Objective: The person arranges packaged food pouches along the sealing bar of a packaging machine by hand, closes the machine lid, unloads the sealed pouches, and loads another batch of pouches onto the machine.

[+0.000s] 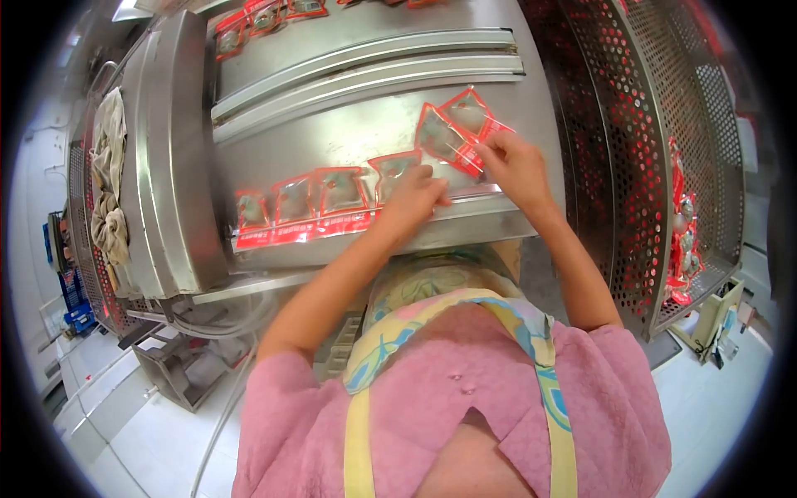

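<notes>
Several clear plastic pouches with red borders lie on the steel surface, each holding a greyish lump of contents that I cannot identify. My left hand (413, 199) is curled over the lower end of one pouch (393, 168), at the right end of a row. To its left in the row lie another pouch (340, 189), a second pouch (292, 200) and a smaller-looking pouch (251, 211). My right hand (516, 172) pinches the lower right corner of a tilted pouch (440, 133). Partly beneath that one, a further pouch (467, 111) slants up and right.
Two metal sealing bars (365, 70) cross the steel machine bed (307, 148). More red pouches (266, 17) lie beyond them. On the right stands a perforated metal basket (639, 166) with red pouches (683, 241) inside. Cloths (108, 174) hang at the left.
</notes>
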`<action>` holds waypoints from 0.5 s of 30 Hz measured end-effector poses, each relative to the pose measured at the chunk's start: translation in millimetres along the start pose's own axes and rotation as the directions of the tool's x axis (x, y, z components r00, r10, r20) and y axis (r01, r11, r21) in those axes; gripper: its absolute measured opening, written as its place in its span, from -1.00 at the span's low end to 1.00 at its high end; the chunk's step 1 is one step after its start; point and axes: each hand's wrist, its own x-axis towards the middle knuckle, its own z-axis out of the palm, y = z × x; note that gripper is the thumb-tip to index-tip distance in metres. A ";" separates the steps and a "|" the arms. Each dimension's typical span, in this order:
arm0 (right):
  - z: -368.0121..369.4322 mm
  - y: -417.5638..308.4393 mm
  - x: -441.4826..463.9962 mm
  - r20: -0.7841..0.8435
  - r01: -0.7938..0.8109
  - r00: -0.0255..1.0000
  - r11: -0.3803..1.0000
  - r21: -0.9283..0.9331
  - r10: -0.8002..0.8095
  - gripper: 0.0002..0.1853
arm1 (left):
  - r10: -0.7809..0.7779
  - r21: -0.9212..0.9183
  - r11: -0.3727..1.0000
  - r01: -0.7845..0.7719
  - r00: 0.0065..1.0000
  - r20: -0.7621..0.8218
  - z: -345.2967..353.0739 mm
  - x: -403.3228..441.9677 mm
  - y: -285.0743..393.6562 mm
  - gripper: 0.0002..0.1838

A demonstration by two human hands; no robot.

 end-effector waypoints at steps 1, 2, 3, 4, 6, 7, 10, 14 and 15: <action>0.4 -1.2 1.6 -0.054 0.018 0.998 0.997 0.073 -0.014 -0.80 | -0.133 -0.142 0.981 0.132 0.991 0.008 9.5 7.6 9.4 -0.65; -1.0 -2.4 3.5 -0.071 0.011 0.997 0.998 0.068 -0.006 -0.79 | -0.261 -0.278 0.925 0.260 0.965 0.034 18.4 14.8 14.9 -0.64; -4.8 -4.7 6.6 -0.089 0.005 0.996 0.998 0.062 0.000 -0.79 | -0.324 -0.433 0.848 0.304 0.946 0.030 25.8 20.5 17.5 -0.74; -8.3 -4.4 9.4 -0.107 0.000 0.994 0.998 0.056 0.006 -0.79 | -0.351 -0.488 0.815 0.313 0.936 0.015 32.3 24.6 19.2 -0.76; -12.9 5.0 12.5 -0.108 -0.027 0.994 0.998 0.057 0.033 -0.79 | -0.411 -0.593 0.738 0.323 0.911 -0.015 43.0 30.3 19.5 -0.80; -13.7 8.9 13.4 -0.108 -0.039 0.993 0.998 0.058 0.046 -0.79 | -0.423 -0.637 0.697 0.329 0.906 0.005 45.3 34.0 16.5 -0.82; -10.7 20.9 15.8 0.053 -0.047 0.998 0.999 0.016 0.046 -0.77 | -0.436 -0.745 0.582 0.326 0.898 0.052 49.3 49.3 2.6 -0.86; -5.2 24.2 21.3 0.166 -0.099 0.981 0.995 -0.008 0.098 -0.75 | -0.424 -0.818 0.503 0.278 0.904 0.047 55.8 61.7 -6.3 -0.89; -1.6 27.5 23.2 0.176 -0.090 0.981 0.996 0.013 0.086 -0.76 | -0.420 -0.828 0.495 0.263 0.907 0.037 58.4 61.7 -1.9 -0.90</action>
